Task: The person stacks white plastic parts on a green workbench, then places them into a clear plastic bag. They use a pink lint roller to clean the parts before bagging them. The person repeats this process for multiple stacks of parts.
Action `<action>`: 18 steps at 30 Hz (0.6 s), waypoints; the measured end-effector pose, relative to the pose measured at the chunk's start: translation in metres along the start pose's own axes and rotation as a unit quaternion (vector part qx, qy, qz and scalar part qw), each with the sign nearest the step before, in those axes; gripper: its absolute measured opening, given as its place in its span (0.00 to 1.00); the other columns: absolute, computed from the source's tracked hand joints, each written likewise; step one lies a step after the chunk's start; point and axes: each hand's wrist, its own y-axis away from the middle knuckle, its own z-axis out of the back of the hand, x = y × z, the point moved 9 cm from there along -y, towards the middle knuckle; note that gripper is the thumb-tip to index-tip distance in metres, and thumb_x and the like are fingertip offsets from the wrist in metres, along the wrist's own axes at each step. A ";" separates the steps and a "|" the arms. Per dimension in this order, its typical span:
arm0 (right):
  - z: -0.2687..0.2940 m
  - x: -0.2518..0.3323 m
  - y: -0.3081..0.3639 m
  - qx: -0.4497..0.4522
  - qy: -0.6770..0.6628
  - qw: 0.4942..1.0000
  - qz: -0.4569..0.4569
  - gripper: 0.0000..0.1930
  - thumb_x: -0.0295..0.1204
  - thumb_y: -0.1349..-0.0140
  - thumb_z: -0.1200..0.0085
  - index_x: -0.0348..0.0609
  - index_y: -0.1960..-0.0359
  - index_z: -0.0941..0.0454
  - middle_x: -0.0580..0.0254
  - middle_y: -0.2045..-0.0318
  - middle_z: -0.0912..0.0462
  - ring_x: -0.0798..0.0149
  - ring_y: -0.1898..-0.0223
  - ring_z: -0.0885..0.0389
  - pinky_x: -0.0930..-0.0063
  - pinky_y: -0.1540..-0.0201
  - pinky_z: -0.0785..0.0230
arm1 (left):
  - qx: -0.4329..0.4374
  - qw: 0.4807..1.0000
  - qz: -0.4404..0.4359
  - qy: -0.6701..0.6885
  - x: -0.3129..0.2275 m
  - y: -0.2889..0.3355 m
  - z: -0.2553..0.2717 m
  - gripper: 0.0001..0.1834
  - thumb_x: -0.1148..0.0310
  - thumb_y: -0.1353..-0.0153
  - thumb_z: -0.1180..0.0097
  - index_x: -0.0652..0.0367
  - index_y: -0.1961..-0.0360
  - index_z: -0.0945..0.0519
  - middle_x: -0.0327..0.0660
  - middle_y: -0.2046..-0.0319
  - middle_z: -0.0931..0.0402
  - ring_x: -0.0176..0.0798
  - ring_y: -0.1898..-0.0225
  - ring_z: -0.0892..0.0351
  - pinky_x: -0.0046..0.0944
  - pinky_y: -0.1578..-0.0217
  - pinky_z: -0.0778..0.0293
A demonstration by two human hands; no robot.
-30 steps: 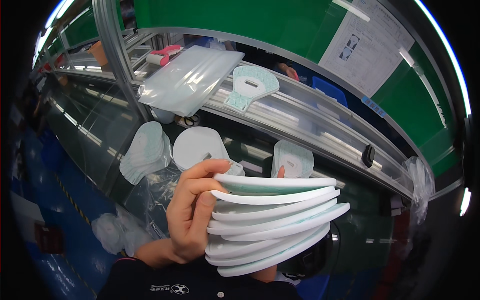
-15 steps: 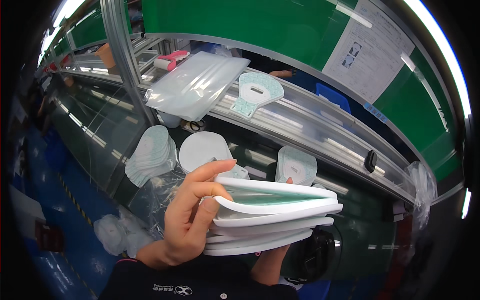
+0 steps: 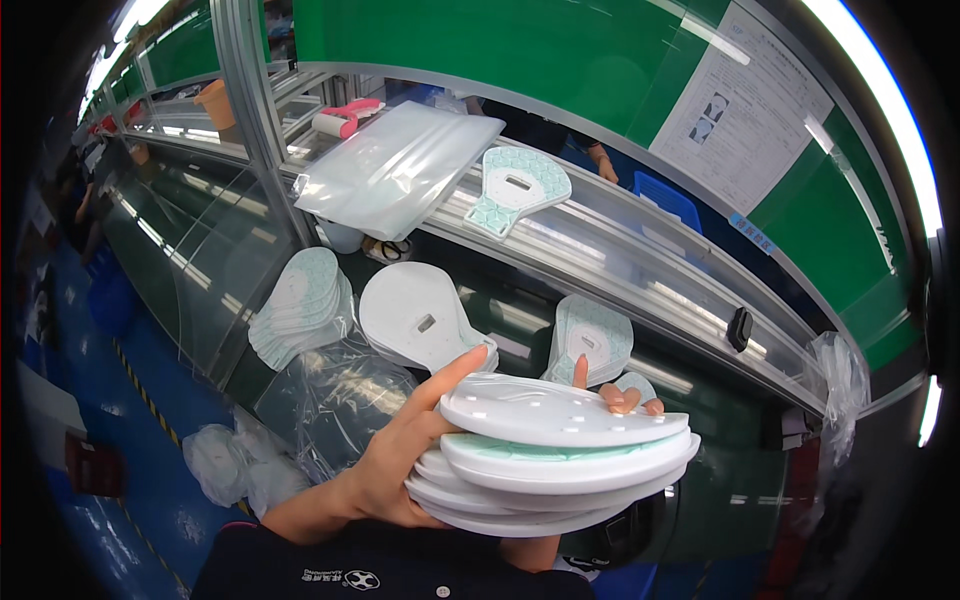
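Both my hands hold a stack of white paddle-shaped plastic panels (image 3: 540,490) in front of my body. My left hand (image 3: 405,455) grips the left end, its index finger stretched along the top panel and the thumb hidden. Fingertips of my right hand (image 3: 622,398) curl over the far edge; the rest of it is behind the stack. The top panel shows a smooth white face with small bumps, and a pale green patterned face shows beneath it. Beyond lie a stack of white panels (image 3: 410,310), a green-patterned stack (image 3: 595,335) and a fanned stack (image 3: 300,300).
A single patterned panel (image 3: 525,185) rests on the metal rail, beside clear plastic bags (image 3: 400,165) and a pink-and-white roller-like tool (image 3: 345,118). Crumpled clear film (image 3: 345,395) lies at the left. Past the rail are a blue bin (image 3: 665,200) and another person's hand (image 3: 603,165).
The stack has tipped and come slightly lower, so the top panel's white face shows. More of my right fingers appear over its far edge. The gap my left hand held between panels has closed.
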 end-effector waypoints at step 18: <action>-0.004 -0.026 0.005 -0.024 0.119 0.982 -0.145 0.11 0.36 0.38 0.56 0.50 0.55 0.35 0.38 0.55 0.28 0.43 0.47 0.32 0.44 0.43 0.41 | -0.036 0.973 -0.180 -0.142 -0.039 -0.008 0.015 0.10 0.70 0.56 0.38 0.60 0.70 0.21 0.49 0.63 0.22 0.46 0.66 0.19 0.39 0.66 0.22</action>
